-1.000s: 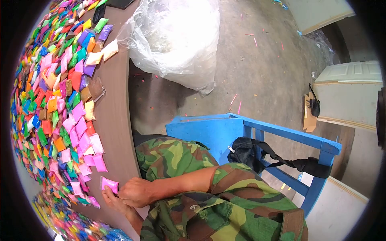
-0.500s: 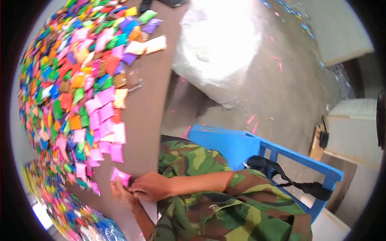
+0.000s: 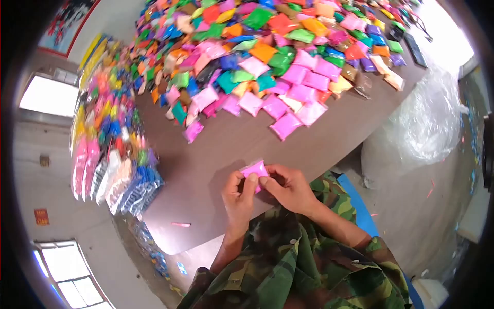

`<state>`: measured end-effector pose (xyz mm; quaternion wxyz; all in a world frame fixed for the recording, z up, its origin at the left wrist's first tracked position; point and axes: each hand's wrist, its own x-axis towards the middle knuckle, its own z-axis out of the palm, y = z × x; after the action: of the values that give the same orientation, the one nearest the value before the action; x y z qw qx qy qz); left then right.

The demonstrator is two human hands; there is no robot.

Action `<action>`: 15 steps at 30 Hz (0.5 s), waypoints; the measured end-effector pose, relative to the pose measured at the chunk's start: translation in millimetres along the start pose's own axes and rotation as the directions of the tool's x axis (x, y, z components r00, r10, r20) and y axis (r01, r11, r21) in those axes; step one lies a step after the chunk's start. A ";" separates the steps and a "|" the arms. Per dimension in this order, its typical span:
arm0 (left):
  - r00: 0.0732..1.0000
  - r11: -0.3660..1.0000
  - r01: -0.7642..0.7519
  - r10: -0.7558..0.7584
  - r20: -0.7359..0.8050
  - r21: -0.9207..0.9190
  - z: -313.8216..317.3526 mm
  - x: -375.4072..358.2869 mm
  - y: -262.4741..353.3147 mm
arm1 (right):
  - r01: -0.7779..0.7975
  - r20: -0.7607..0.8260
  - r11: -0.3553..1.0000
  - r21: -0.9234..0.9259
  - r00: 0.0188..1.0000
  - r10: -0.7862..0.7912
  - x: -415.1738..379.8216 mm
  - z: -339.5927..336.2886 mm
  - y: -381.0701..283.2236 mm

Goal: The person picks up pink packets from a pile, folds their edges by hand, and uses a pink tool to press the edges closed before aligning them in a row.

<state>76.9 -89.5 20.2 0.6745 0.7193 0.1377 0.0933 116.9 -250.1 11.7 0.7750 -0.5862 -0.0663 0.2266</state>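
A small pink packet [image 3: 254, 169] in clear film is pinched between my two hands above the near edge of the table. My left hand [image 3: 240, 194] grips its left side, thumb on top. On its right side, my right hand [image 3: 288, 187] holds it with the thumb pressed near the other thumb. Beyond my hands lies a cluster of similar pink packets [image 3: 286, 125], at the front of a large heap of many-coloured packets [image 3: 257, 18]. What fills the packets I cannot make out.
Bundled bags of coloured packets [image 3: 110, 149] stand at the table's left end. A thin pink strip [image 3: 181, 224] lies on the brown table [image 3: 206, 154]. To the right is a large clear plastic bag [image 3: 411, 134]; a dark phone-like object [image 3: 415, 50] lies at the far right. A blue chair [image 3: 357, 203] shows beside me.
My view has swung left, so the table now lies in front of me. The pink packet stays in my hands, and my right hand's fingers have shifted onto its right side.
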 end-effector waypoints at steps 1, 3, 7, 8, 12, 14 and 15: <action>1.000 1.000 0.019 -0.019 0.001 0.004 -5.0 -4.4 -1.0 | -0.005 -0.004 1.000 0.024 1.000 0.005 -0.5 3.4 4.2; 0.998 0.998 0.056 -0.056 0.008 0.010 -13.8 -12.2 -2.2 | -0.014 -0.016 0.997 0.070 1.000 0.015 -2.1 10.5 15.1; 0.997 0.997 0.069 -0.069 0.022 -0.026 -20.9 -17.0 3.3 | 0.094 0.005 0.988 -0.122 0.996 -0.094 -4.5 16.4 15.2; 0.998 0.998 0.061 -0.060 0.010 -0.022 -24.4 -16.8 -1.4 | 0.134 0.049 0.971 -0.199 0.991 -0.126 -4.6 14.3 14.1; 0.988 0.995 0.090 -0.094 0.125 0.031 -40.8 -18.1 4.4 | 0.143 0.143 0.938 -0.315 0.984 -0.102 -5.6 15.5 3.6; 0.993 0.997 0.047 -0.053 0.104 0.059 -44.7 -20.7 -1.9 | 0.096 0.177 0.951 -0.293 0.983 -0.045 -3.7 15.2 5.2; 0.995 0.997 0.025 -0.032 0.096 0.075 -45.4 -21.1 -2.6 | 0.072 0.193 0.957 -0.281 0.981 -0.017 -2.3 15.7 4.8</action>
<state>42.3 -53.3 22.0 0.6546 0.7454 0.1186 0.0435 107.8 -236.3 12.4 0.6770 -0.6667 -0.1846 0.2513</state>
